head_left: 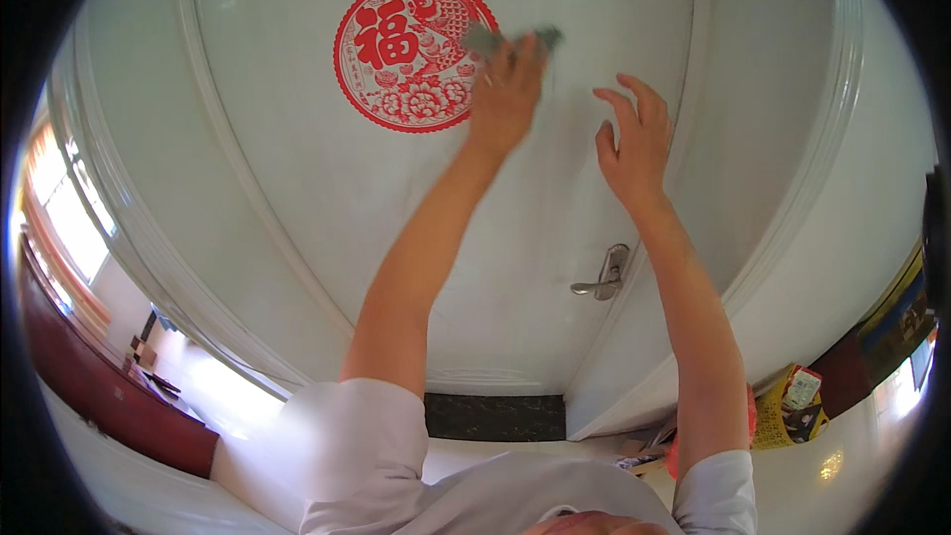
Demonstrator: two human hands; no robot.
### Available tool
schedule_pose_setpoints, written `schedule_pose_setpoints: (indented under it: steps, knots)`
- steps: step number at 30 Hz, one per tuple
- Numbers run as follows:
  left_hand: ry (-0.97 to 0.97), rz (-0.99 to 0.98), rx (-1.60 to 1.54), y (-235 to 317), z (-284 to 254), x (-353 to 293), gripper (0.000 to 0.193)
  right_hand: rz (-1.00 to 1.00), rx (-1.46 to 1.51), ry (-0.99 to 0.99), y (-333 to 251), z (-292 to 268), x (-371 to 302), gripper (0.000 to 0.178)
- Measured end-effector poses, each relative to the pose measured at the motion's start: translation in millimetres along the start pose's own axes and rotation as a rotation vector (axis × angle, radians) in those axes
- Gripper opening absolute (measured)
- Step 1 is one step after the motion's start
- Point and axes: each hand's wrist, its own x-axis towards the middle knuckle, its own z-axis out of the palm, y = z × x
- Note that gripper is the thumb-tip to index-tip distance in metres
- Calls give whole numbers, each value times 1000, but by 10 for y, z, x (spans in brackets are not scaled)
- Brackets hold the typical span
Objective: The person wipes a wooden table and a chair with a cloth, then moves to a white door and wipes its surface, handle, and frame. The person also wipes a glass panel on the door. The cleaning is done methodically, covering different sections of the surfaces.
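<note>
My left hand [505, 99] is raised to a white door [525, 228], its fingers pressed over a grey-green cloth [483, 41]. The cloth lies against the door and overlaps the right rim of a round red paper-cut decoration [408, 59] with a fish and flowers. Slight blur softens the cloth and fingers. To the right, my right hand [636, 144] is held up near the door's right edge with nothing in it, fingers apart and loosely bent. Whether its fingertips touch the door I cannot tell. Below it sits a metal lever handle [606, 275].
A white frame surrounds the door, with a dark speckled threshold [495, 417] at its foot. At lower right stands a yellow basket [783, 424] with items in it, beside something red. Dark red wooden furniture [109, 406] and a bright window [69, 208] are on the left.
</note>
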Motion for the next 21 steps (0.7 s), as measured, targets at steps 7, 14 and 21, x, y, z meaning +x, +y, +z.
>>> schedule_pose_setpoints:
  steps: [7, 14, 21]
  knots:
    - [-14, 296, 94, -253, -127, -185, 44, 19, -136, 141, 248, 683, 314, 51]
    - [131, 40, 124, -994, -279, 677, 50, 20, -219, 186, 321, 995, 271, 50]
    - [-48, 103, 196, -239, -178, 112, 47, 55, -153, 234, 390, 1019, 274, 48]
